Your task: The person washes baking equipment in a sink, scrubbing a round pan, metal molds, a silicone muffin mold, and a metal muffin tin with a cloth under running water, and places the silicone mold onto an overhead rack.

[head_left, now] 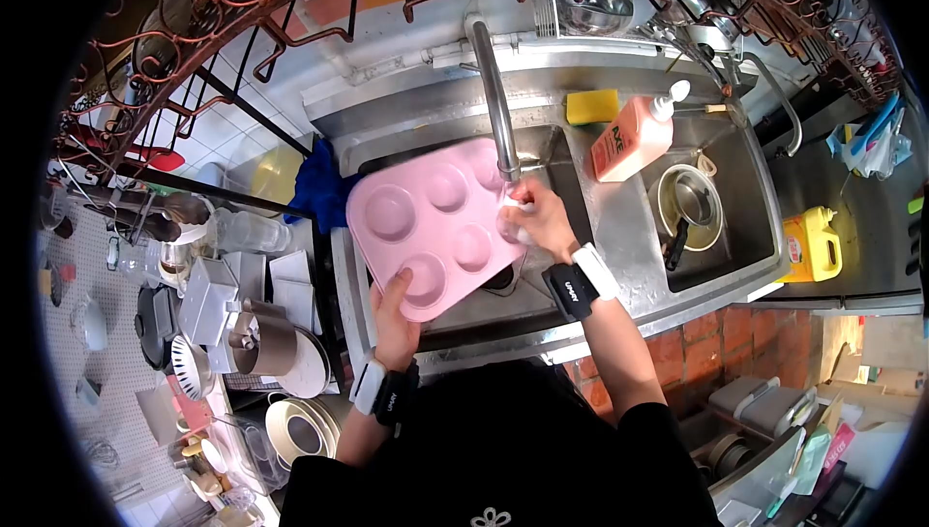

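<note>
Pink rectangular muffin pan (448, 225) sits over silver metal sink (542, 300), left hand (393, 321) gripping near corner, right hand (548, 224) closed around small white item (524, 235).

We see a shiny steel tabletop (617, 222) with a left sink (564, 164) and a right sink (753, 254). A peach bottle (634, 143) stands between them, near a yellow sponge (592, 107). In the right sink, a pan (693, 200) rests in a bowl (667, 196).
</note>
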`<state>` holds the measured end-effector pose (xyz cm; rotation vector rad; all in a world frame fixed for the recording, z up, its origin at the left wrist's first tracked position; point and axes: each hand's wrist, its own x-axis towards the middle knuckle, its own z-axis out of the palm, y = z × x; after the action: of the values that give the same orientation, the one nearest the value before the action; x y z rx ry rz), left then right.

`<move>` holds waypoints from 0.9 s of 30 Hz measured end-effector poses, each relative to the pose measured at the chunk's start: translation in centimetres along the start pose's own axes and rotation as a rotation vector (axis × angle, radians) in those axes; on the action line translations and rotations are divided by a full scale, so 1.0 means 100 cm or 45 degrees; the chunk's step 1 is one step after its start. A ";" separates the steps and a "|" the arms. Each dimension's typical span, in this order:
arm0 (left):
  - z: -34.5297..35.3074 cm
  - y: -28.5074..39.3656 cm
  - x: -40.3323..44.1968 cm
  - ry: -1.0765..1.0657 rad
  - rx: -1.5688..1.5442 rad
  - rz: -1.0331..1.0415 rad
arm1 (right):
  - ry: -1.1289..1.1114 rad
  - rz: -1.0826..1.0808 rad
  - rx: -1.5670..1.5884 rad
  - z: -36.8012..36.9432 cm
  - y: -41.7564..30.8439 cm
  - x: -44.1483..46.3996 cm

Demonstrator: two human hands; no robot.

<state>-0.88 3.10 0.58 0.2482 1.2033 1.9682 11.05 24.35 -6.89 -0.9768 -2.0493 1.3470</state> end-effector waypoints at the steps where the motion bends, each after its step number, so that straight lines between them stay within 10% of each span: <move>1: 0.000 0.001 0.000 0.028 0.010 0.019 | -0.021 -0.055 0.141 0.005 0.006 -0.001; 11: -0.048 0.011 -0.010 0.144 0.177 0.229 | 0.212 0.137 0.638 -0.015 -0.006 -0.036; 15: -0.043 0.048 -0.014 -0.271 1.853 0.930 | 0.196 0.281 0.713 -0.020 -0.006 -0.056; 18: -0.057 0.057 -0.012 -0.231 2.029 1.074 | 0.178 0.189 0.570 -0.018 0.019 -0.061; 24: -0.097 0.057 -0.032 0.298 0.271 0.429 | 0.120 0.221 0.540 -0.013 -0.013 -0.071; 27: -0.086 0.064 -0.044 0.383 0.069 0.361 | 0.099 0.269 0.625 -0.010 -0.033 -0.077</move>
<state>-5.87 -7.19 2.28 0.1598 1.4810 2.2797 15.58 17.98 -3.64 -1.0145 -1.4786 1.7778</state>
